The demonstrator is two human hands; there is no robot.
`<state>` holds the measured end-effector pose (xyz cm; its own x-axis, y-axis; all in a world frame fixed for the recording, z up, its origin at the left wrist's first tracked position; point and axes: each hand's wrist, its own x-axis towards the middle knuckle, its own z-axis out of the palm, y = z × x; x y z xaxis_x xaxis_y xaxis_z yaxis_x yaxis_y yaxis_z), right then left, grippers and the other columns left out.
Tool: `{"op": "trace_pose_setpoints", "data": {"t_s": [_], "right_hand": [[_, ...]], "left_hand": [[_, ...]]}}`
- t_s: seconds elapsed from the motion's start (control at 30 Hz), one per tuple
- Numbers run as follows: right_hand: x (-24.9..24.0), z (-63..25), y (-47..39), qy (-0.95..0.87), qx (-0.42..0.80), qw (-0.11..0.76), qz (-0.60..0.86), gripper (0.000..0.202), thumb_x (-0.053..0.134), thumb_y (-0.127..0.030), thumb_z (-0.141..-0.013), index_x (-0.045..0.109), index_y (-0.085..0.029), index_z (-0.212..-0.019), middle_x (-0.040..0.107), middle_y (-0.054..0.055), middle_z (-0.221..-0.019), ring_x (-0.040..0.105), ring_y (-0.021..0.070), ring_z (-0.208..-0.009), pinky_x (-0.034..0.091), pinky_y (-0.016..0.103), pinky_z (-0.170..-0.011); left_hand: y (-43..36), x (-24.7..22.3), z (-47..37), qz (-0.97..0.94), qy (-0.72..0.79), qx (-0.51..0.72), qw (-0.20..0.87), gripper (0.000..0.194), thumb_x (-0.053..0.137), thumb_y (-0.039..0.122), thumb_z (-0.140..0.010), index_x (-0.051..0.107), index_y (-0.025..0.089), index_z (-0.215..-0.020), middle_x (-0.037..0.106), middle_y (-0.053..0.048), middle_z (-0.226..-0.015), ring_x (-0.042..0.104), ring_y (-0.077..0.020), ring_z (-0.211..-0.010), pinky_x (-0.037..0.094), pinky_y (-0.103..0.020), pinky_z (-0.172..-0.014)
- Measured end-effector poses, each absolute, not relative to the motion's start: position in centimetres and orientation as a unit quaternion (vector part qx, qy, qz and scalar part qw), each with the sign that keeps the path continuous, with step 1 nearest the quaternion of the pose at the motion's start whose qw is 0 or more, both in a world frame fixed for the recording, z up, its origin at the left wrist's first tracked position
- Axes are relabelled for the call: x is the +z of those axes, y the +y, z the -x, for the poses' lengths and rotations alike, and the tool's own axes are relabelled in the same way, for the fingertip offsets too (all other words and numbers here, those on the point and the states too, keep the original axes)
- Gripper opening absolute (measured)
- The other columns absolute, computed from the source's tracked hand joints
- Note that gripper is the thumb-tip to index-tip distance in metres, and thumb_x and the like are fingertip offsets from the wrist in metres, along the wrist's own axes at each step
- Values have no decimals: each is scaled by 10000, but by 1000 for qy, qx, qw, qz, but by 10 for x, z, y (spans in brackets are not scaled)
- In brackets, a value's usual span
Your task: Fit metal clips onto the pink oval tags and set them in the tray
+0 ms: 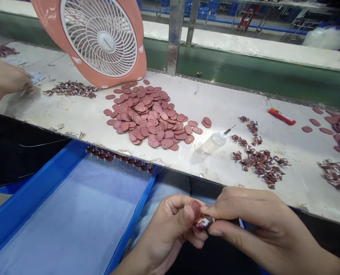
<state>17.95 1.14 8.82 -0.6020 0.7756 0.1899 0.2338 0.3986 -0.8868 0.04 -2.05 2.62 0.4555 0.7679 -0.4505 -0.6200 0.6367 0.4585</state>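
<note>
Near the bottom centre, my left hand [172, 225] pinches a reddish-brown oval disc [195, 208] between thumb and fingers. My right hand [244, 217] has its thumb and forefinger closed on a small dark brown figure with white and yellow parts [204, 222], which touches the disc's lower end. On the bench beyond lies a large pile of oval discs [149, 114]. To its right, a clear squeeze bottle with a thin needle tip [214, 142] lies on its side. A heap of small brown figures [263, 164] is spread behind my right hand.
An orange fan [105, 42] stands at the bench's back. A blue tray [72, 214] with a row of brown pieces sits below the front edge. A red lighter-like object [281, 116] and more piles lie right. Another person's hand [9, 76] is far left.
</note>
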Motion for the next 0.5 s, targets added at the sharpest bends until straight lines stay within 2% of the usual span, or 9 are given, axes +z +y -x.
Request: {"op": "trace_pose_setpoints", "data": {"t_s": [0.1, 0.23, 0.37, 0.5], "right_hand": [[91, -179, 11, -794, 424, 313, 304, 112, 657, -70, -920, 676, -175, -953, 710, -25, -793, 641, 51, -700, 496, 91, -683], [93, -181, 8, -812, 407, 302, 291, 95, 622, -121, -955, 649, -179, -1025, 731, 22, -813, 662, 99, -682, 537, 154, -653], [88, -185, 6, -809, 409, 296, 300, 162, 639, -143, -946, 647, -191, -1100, 725, 35, -800, 674, 119, -673, 558, 175, -638], [83, -188, 4, -802, 414, 314, 294, 184, 655, -149, -933, 651, -184, -1114, 715, 36, -795, 672, 118, -661, 554, 174, -612]], "left_hand": [[-21, 30, 0, -121, 312, 413, 847, 330, 842, 477, -703, 766, 160, -751, 653, 15, -578, 568, -44, -473, 481, -126, -493], [-23, 35, 0, -118, 290, 413, 855, 270, 843, 438, -718, 777, 186, -786, 637, 34, -523, 566, -39, -471, 447, -109, -496], [-23, 35, 0, -124, 260, 416, 862, 250, 854, 427, -705, 794, 208, -810, 713, 14, -610, 591, -37, -476, 428, -94, -453], [-22, 32, 0, -136, 238, 410, 870, 274, 849, 440, -706, 802, 217, -857, 707, 11, -620, 601, -43, -494, 470, -95, -459]]}}
